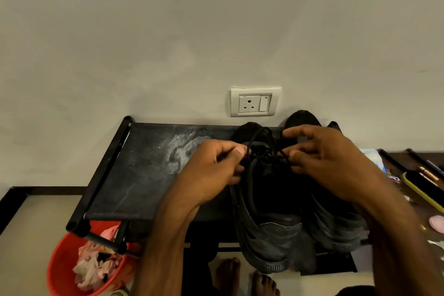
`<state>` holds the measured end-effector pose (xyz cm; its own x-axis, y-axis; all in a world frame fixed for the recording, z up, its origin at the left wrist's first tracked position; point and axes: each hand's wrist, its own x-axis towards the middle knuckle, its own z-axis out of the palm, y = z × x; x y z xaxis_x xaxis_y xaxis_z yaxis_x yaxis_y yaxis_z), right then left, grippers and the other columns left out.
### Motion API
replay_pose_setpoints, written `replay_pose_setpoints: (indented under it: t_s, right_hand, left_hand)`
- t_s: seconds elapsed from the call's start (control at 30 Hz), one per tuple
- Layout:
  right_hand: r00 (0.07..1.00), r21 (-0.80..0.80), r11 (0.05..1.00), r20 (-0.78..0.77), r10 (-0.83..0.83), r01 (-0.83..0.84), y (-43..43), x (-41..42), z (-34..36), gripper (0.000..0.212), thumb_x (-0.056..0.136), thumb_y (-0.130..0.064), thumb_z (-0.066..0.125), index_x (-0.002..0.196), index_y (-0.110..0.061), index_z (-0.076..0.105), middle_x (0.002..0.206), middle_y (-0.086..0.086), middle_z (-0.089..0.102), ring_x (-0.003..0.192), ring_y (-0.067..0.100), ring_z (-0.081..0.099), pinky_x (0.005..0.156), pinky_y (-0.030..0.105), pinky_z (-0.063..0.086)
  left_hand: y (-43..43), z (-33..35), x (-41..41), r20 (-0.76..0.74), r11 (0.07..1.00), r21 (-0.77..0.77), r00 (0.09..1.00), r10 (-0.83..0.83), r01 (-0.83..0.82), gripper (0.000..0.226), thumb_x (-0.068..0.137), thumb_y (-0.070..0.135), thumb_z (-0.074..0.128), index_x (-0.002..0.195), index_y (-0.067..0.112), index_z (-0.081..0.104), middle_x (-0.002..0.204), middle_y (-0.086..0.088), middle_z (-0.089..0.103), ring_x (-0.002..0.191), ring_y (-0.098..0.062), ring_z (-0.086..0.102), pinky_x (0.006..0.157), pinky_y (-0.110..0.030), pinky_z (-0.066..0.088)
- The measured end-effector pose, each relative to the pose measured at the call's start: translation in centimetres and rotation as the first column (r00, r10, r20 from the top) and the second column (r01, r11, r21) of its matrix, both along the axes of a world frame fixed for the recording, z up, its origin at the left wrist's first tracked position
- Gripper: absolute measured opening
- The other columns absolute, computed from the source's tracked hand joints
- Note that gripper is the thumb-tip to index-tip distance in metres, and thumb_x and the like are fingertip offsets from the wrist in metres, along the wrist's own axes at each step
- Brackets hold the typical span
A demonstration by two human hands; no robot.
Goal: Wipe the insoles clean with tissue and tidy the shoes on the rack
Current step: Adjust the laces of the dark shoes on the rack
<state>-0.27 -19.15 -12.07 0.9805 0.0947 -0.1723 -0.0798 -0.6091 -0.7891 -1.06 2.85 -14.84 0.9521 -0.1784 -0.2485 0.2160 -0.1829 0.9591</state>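
Black laces [250, 175] pinched by both hands [211, 170] [329, 166].

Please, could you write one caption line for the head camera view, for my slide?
Left hand and right hand pinch the black laces of a black shoe on the rack.

Black rack [134, 175], fabric top shelf with a dusty pale smear mid-shelf. Two black shoes sit side by side on its right half, toes to wall, heels overhanging the front edge: laced shoe [269, 235], other shoe [336, 230] beside it. Black laces [250, 185] loose, pinched by left hand [211, 170] and right hand [329, 163].
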Motion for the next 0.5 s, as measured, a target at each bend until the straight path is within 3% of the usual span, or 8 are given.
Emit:
replay_pose_setpoints:
  t_s: [0.1, 0.17, 0.33, 0.43, 0.5]
  right_hand:
    - [0.998, -0.143, 0.989, 0.049, 0.041, -0.034, 0.6, 0.2, -0.9, 0.040, 0.093, 0.004, 0.064, 0.118, -0.026, 0.071, 0.093, -0.012, 0.072, 0.088, 0.003, 0.069, 0.072, 0.013, 0.055]
    - [0.995, -0.165, 0.986, 0.088, 0.040, -0.025, 0.8, 0.4, -1.1, 0.040, 0.089, 0.007, 0.067, 0.109, -0.027, 0.074, 0.091, -0.012, 0.072, 0.084, 0.004, 0.070, 0.066, 0.012, 0.055]
    - [0.989, -0.093, 0.994, 0.132, 0.065, -0.053, 0.6, 0.6, -0.7, 0.026, 0.087, -0.007, 0.076, 0.099, -0.030, 0.077, 0.087, -0.013, 0.075, 0.081, -0.001, 0.071, 0.070, 0.015, 0.059]
    - [0.983, -0.134, 0.987, 0.153, 0.107, -0.086, 0.9, 0.7, -1.0, 0.027, 0.088, -0.008, 0.075, 0.098, -0.033, 0.078, 0.086, -0.015, 0.074, 0.081, -0.008, 0.068, 0.067, 0.005, 0.052]
    - [0.975, -0.179, 0.976, 0.158, 0.154, -0.125, 0.9, 0.6, -1.1, 0.033, 0.089, -0.004, 0.073, 0.099, -0.035, 0.077, 0.089, -0.016, 0.074, 0.085, -0.009, 0.067, 0.069, 0.004, 0.051]
  left_hand:
    - [0.0, -0.7, 0.5, 0.056, 0.998, 0.059, 0.998, -0.007, 0.003, 0.030, 0.100, 0.000, 0.055, 0.108, 0.018, 0.077, 0.099, 0.002, 0.076, 0.090, -0.011, 0.074, 0.074, -0.024, 0.061]
    - [0.0, -1.3, 0.8, 0.112, 0.997, 0.073, 0.994, -0.015, 0.006, 0.024, 0.094, 0.000, 0.065, 0.104, 0.018, 0.078, 0.095, 0.003, 0.077, 0.087, -0.012, 0.075, 0.071, -0.024, 0.060]
    - [0.1, -1.8, 1.3, 0.215, 0.993, 0.119, 0.975, -0.053, 0.028, 0.015, 0.088, 0.008, 0.076, 0.101, 0.016, 0.079, 0.091, 0.007, 0.077, 0.081, -0.013, 0.075, 0.067, -0.023, 0.060]
    - [0.0, -2.0, 1.7, 0.289, 0.970, 0.231, 0.947, -0.138, 0.071, 0.014, 0.088, 0.013, 0.076, 0.099, 0.021, 0.079, 0.087, 0.010, 0.076, 0.072, -0.008, 0.072, 0.063, -0.020, 0.057]
    - [0.1, -2.2, 2.0, 0.357, 0.943, 0.324, 0.912, -0.201, 0.081, 0.016, 0.088, 0.018, 0.077, 0.099, 0.029, 0.079, 0.081, 0.016, 0.072, 0.070, -0.008, 0.069, 0.069, -0.018, 0.055]
